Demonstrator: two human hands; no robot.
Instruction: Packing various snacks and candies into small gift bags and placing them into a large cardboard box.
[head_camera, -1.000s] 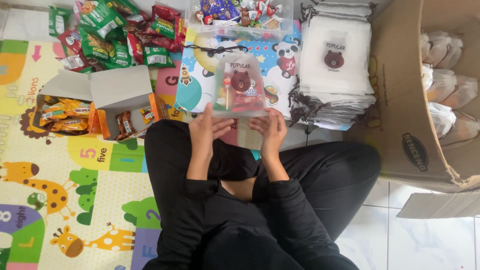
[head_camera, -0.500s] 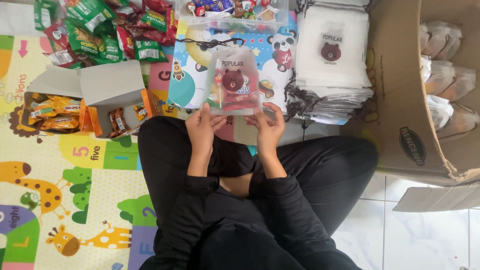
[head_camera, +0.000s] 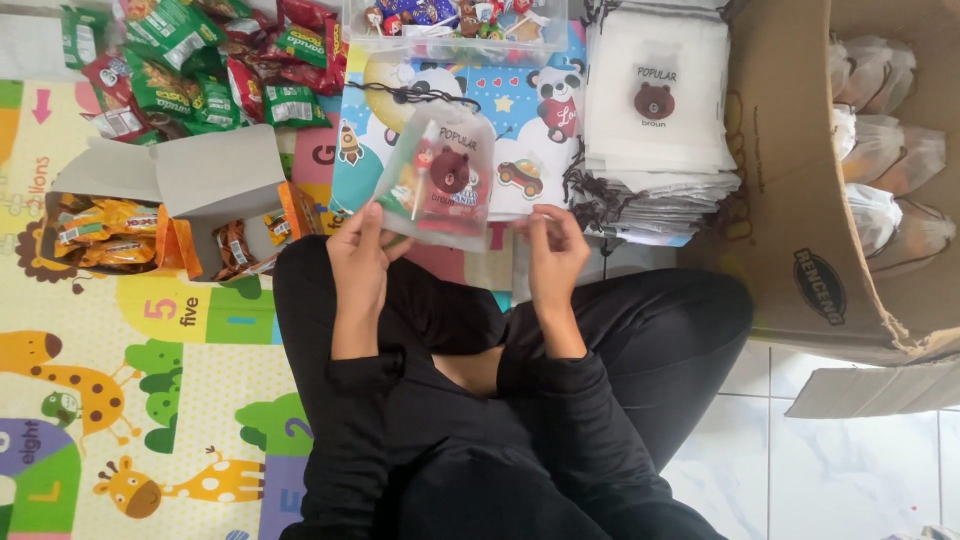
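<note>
The left hand (head_camera: 358, 250) grips a translucent drawstring pouch (head_camera: 440, 180) already holding snacks and a lollipop above the lap, while the right hand (head_camera: 553, 250) pinches its drawstring, not yet pulled tight.

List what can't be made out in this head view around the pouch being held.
- Pouch: contents blurred by its translucent fabric, apart from a lollipop stick.
- Right hand: whether the fingertips pinch a drawstring, too small.
- Clear tub: cut off by the top edge.
- Cardboard box: packed bags partly hidden by its wall.
</note>
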